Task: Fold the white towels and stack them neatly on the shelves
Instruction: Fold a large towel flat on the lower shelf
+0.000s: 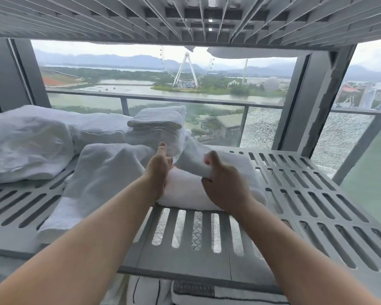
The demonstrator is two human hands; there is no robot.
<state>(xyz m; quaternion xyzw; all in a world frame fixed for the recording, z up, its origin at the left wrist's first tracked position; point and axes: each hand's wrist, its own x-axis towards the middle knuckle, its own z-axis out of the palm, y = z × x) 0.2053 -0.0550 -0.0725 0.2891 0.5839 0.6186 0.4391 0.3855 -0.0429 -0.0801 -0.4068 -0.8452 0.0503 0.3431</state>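
the white towel (185,194) lay half-folded mid-shelf on the grey slotted shelf (306,194). my right hand (220,186) curled round its raised fold. my left hand (157,172) stood against its 9 o'clock end, thumb up, fingers hidden, grip impossible to tell. a folded stack (156,126) sat at 12 o'clock, crumpled towels (26,146) at 10.

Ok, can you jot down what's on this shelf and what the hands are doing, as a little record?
surface: grey slatted shelf
right hand: grips a fold of the white towel
left hand: against the towel's left end, grip unclear
folded stack: behind the hands
loose linen: heaped at left
outside: Ferris wheel
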